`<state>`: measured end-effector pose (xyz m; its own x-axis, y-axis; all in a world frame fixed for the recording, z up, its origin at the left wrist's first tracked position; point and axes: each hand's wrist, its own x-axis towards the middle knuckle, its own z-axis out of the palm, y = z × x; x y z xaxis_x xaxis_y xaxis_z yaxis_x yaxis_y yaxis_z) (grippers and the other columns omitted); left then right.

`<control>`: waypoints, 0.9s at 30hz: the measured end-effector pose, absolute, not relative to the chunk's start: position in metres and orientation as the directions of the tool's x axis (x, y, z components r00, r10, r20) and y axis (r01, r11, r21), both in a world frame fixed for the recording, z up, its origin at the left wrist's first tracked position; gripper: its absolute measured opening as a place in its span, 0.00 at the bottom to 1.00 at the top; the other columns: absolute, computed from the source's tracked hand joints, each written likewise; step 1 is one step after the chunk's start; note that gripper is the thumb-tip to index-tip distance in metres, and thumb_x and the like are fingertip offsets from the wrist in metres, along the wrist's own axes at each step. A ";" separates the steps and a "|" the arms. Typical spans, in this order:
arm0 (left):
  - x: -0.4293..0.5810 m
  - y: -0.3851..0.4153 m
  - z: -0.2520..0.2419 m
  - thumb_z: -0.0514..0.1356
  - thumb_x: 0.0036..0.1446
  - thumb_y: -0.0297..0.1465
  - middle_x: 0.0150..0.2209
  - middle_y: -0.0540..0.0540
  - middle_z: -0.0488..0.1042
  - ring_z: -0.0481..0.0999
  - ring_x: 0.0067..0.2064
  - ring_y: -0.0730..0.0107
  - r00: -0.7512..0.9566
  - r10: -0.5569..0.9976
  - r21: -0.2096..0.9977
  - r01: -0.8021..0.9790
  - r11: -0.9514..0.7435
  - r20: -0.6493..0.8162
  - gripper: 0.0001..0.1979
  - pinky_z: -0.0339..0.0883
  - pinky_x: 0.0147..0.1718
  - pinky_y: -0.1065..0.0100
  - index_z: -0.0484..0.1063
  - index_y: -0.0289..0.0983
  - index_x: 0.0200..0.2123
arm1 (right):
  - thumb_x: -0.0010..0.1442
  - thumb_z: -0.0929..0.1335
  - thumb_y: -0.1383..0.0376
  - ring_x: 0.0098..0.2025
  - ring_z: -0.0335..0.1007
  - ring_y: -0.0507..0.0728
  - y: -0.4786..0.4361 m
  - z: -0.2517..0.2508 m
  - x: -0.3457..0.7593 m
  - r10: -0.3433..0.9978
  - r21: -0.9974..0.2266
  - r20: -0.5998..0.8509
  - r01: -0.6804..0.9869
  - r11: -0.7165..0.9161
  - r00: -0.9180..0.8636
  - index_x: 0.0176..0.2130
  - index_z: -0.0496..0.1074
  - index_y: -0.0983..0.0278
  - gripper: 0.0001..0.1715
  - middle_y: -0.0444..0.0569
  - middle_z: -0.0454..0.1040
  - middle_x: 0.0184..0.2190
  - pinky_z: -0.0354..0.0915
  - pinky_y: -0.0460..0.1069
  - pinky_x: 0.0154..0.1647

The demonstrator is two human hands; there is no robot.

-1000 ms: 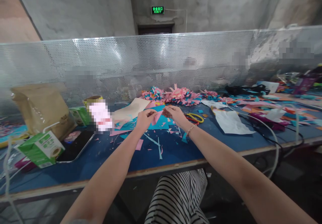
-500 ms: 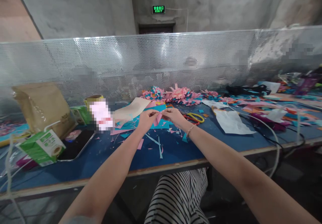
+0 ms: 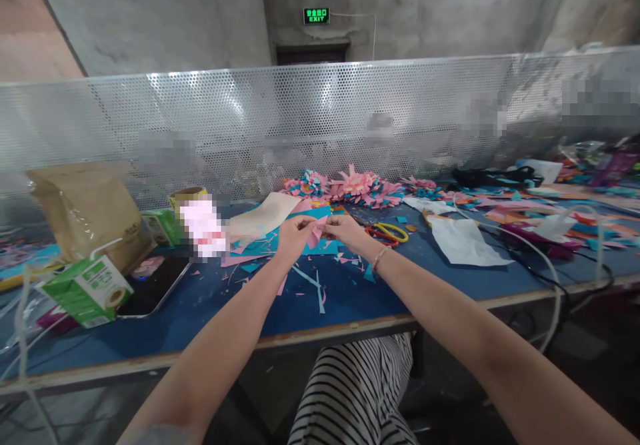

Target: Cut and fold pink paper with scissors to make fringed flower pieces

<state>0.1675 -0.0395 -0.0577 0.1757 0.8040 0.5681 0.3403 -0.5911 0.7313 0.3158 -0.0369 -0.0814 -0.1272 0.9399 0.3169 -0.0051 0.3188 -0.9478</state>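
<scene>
Head view, looking forward and down: two bare hands meet over a cluttered blue table (image 3: 363,306). The left hand (image 3: 295,237) and right hand (image 3: 349,232) pinch one small piece of pink paper (image 3: 316,233) between them, thumbs and fingertips closed with only the paper's thickness in the gap. The paper sits upright between the fingertips and looks bent or folded; the exact crease is too small to make out.

Just below the grip lies a bright blue sheet of paper (image 3: 326,248); nearer the person are thin pale-blue paper strips (image 3: 320,293). Beyond the grip, pink-and-blue fringed paper flowers (image 3: 355,184) are heaped against a perforated metal screen (image 3: 300,112). Scissors with yellow and red handles (image 3: 393,233) rest just right of the right hand, and a cream sheet (image 3: 264,215) spreads left of the left hand.

As a judgement, this handling calls for a light, even pinch, one hand steadying the paper while the other lines up edges and presses; tugging outward could tear or crumple it.
</scene>
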 end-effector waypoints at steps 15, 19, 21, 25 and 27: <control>0.170 -0.034 -0.062 0.57 0.46 0.31 0.25 0.48 0.72 0.70 0.27 0.72 0.181 0.788 0.732 0.295 -0.614 0.588 0.10 0.63 0.30 0.70 0.71 0.33 0.33 | 0.38 0.69 0.68 0.24 0.62 0.47 -0.040 -0.077 0.318 0.921 -0.940 0.342 -0.070 0.335 -0.187 0.28 0.65 0.66 0.13 0.40 0.66 0.23 0.60 0.44 0.27; 0.168 -0.032 -0.059 0.57 0.44 0.28 0.21 0.52 0.68 0.67 0.24 0.74 0.208 0.797 0.739 0.300 -0.604 0.567 0.15 0.62 0.28 0.71 0.70 0.33 0.38 | 0.41 0.69 0.66 0.24 0.61 0.46 -0.034 -0.077 0.325 0.929 -0.930 0.366 0.019 0.368 -0.060 0.33 0.68 0.67 0.15 0.42 0.68 0.24 0.57 0.43 0.25; 0.167 -0.031 -0.059 0.57 0.44 0.27 0.21 0.51 0.69 0.67 0.24 0.74 0.175 0.815 0.758 0.300 -0.579 0.552 0.13 0.62 0.27 0.71 0.70 0.33 0.36 | 0.42 0.69 0.63 0.24 0.60 0.46 -0.034 -0.077 0.328 0.932 -0.931 0.362 0.042 0.363 -0.036 0.34 0.69 0.67 0.15 0.43 0.68 0.25 0.57 0.43 0.25; 0.164 -0.027 -0.062 0.58 0.44 0.30 0.23 0.48 0.72 0.69 0.25 0.73 0.143 0.847 0.812 0.240 -0.532 0.512 0.10 0.61 0.25 0.72 0.71 0.33 0.32 | 0.44 0.69 0.57 0.27 0.65 0.48 -0.035 -0.080 0.326 0.938 -0.944 0.307 0.077 0.322 -0.161 0.31 0.69 0.66 0.16 0.44 0.70 0.26 0.62 0.44 0.28; 0.164 -0.026 -0.062 0.58 0.43 0.31 0.23 0.49 0.72 0.69 0.25 0.73 0.138 0.857 0.833 0.204 -0.515 0.496 0.10 0.61 0.24 0.72 0.71 0.33 0.32 | 0.44 0.69 0.56 0.27 0.66 0.49 -0.035 -0.083 0.324 0.927 -0.937 0.307 0.101 0.333 -0.215 0.28 0.69 0.66 0.16 0.45 0.70 0.23 0.63 0.45 0.27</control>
<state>0.1639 -0.0259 -0.0624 0.1385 0.8570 0.4963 0.2036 -0.5150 0.8326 0.3240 -0.0349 -0.0826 -0.2148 0.9272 0.3067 0.1012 0.3335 -0.9373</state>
